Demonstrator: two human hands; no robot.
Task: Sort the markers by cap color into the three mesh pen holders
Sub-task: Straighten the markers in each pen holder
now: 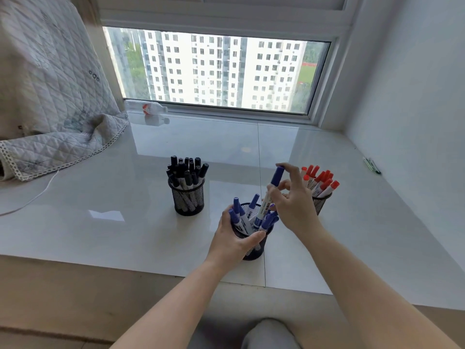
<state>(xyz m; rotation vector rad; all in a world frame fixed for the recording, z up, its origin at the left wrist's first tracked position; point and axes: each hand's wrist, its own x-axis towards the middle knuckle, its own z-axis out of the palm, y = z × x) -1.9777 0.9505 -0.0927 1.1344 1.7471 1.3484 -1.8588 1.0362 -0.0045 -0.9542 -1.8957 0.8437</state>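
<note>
Glossy white tiled bench (pixel 176 152) below a wide window (pixel 216 71) showing a high-rise block. Quilted grey cloth (pixel 50 84) draped at left. Plain white wall (pixel 415 84) at right. Daylight reflects off tiles.

Bare sill (pixel 125 235) left of the black-capped holder (pixel 188 200); red-capped holder (pixel 320 201) crowds right.

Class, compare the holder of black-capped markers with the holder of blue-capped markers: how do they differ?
The black-marker holder stands free and farther back; the blue-marker holder sits nearest, gripped by the left hand. Nothing is entering the black one; the right hand holds a blue marker over the blue one. Both are black mesh cups.
</note>
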